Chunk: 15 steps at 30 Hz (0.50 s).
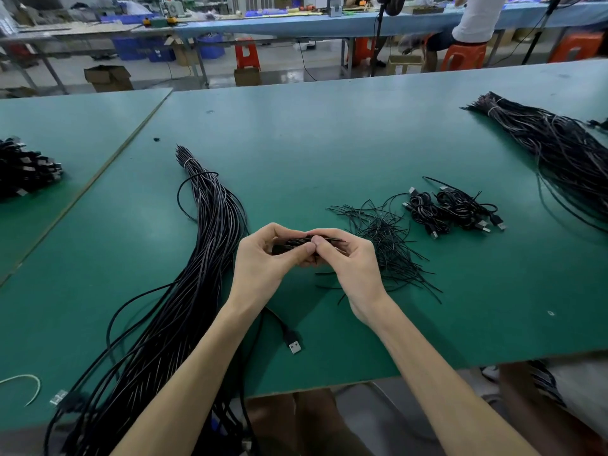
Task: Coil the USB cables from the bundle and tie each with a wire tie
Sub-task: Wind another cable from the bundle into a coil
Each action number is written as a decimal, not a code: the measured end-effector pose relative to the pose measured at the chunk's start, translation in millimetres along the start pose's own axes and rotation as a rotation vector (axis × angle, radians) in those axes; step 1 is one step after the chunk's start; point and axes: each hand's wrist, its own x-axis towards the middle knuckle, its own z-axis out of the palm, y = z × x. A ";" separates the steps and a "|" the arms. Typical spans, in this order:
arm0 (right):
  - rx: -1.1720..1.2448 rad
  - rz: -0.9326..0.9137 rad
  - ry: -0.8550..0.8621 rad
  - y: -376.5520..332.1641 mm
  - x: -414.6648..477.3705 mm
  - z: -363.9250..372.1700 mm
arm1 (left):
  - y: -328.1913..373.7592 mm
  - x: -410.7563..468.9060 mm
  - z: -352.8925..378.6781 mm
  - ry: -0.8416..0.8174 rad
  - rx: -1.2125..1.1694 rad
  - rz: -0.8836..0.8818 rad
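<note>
Over the middle of the green table (329,133), my left hand (263,258) grips a small black coiled USB cable (289,245). My right hand (345,261) pinches a thin black wire tie (332,239) at the coil's right side; both thumbs meet there. One end of this cable trails under my left wrist to a USB plug (293,344) lying on the table. The long black cable bundle (197,258) lies to the left of my hands. A loose pile of wire ties (385,238) lies just right of my right hand.
Several tied coils (454,209) lie beyond the ties at the right. A second cable bundle (552,149) stretches along the far right. More black cables (23,169) sit on the left table. A person on an orange stool (464,54) sits at a far bench.
</note>
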 end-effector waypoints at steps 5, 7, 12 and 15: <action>-0.032 -0.009 -0.016 1.0 0.2 -0.3 | 3.4 3.3 -6.6 -0.051 0.000 -0.072; -0.080 -0.018 -0.001 2.1 0.9 -1.5 | 4.6 3.9 -9.7 -0.072 0.015 -0.095; -0.071 -0.010 0.013 2.2 0.8 -2.8 | 5.5 5.0 -13.0 -0.188 0.075 -0.040; -0.087 -0.001 0.038 3.1 0.8 -3.5 | 3.6 1.4 -8.8 -0.195 0.338 0.033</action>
